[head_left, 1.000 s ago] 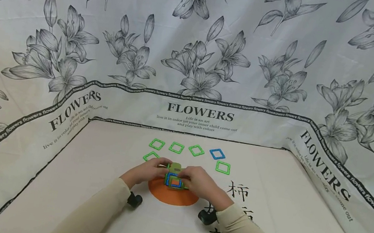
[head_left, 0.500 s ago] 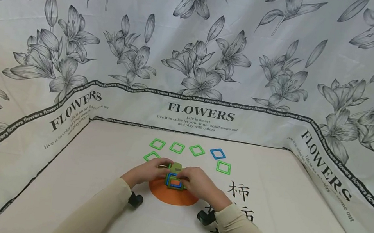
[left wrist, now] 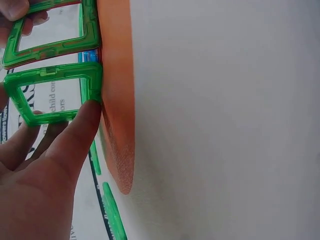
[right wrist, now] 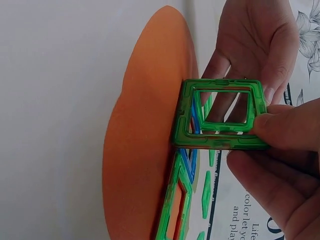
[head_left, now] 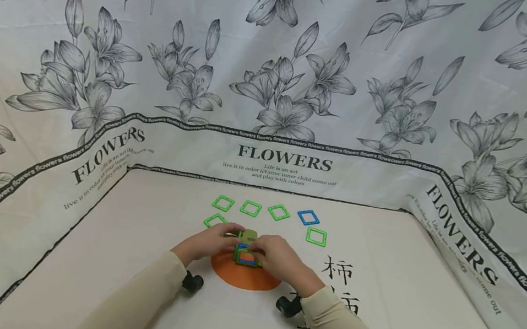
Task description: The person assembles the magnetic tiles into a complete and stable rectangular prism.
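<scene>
since half a second ago: green square [right wrist: 225, 144] nudged into line over the blue frame [head_left: 243, 247], less blue left showing around it. both hands hardly shifted.

key relation: green square is held upright above the far half of the orange oval [head_left: 245, 281], blue frame right behind it. no long axis, it's square; lower edge is turned down to the oval, contact can't be confirmed. right hand [head_left: 279, 256] is nearer: thumb and fingers are pinched on its upper edge, from the oval's far-right side.

left hand [head_left: 207, 240] is set at the oval's far-left side, thumb and fingers clamped on the slanted frame [left wrist: 50, 72], which is stood up beside the square. gap between the two is small.

in the way: blue frame behind, left fingers close on the left, low green frame [right wrist: 170, 205] on the oval to the right of the square.

spares, all past the oval: row of three green frames [head_left: 254, 202], then far blue frame [head_left: 305, 210]; nearer, left green frame [head_left: 211, 217] part hidden by left hand, right green frame [head_left: 315, 244] fully seen.
</scene>
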Action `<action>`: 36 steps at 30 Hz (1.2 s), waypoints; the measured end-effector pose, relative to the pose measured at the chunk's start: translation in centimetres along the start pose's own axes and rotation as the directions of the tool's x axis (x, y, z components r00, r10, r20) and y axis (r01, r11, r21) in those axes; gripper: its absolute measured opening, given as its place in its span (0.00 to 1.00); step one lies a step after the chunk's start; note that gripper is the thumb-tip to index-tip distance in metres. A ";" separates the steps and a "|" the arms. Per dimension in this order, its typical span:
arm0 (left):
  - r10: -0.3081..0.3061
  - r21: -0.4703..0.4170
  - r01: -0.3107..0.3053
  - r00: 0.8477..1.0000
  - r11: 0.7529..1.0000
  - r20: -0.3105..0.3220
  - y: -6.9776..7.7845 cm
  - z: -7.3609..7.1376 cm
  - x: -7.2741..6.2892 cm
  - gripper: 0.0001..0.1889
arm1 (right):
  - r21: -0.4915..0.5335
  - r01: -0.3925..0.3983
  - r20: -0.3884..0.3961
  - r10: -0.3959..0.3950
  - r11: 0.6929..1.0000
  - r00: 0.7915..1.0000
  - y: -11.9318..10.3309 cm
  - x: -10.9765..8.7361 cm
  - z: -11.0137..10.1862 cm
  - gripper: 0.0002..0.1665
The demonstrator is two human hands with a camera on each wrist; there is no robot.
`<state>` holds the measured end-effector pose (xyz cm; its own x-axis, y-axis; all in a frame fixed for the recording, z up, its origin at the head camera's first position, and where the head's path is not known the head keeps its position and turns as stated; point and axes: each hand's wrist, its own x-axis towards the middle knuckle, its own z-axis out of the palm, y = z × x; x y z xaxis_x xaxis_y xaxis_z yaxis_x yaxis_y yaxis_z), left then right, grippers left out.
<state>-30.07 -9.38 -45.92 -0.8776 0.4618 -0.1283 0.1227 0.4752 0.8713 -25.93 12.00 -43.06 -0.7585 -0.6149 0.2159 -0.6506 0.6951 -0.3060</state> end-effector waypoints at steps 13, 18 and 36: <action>-0.007 -0.042 0.008 1.000 0.999 0.011 -0.2 0.0 0.2 0.23 | -0.035 0.008 -0.044 -0.010 0.999 0.999 -0.2 0.0 0.4 0.09; -0.015 -0.036 0.015 1.000 0.999 0.006 -0.3 0.0 0.3 0.23 | -0.042 0.025 -0.056 -0.027 0.999 0.998 -0.1 0.0 0.6 0.09; -0.013 -0.024 0.013 1.000 1.000 0.004 -0.6 -0.1 0.3 0.26 | -0.005 0.018 -0.048 -0.018 1.000 0.999 0.2 0.0 0.8 0.09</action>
<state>-30.45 -9.61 -46.47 -0.8774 0.4583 -0.1416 0.1000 0.4635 0.8804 -26.04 11.85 -43.87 -0.7476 -0.6087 0.2656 -0.6641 0.6859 -0.2976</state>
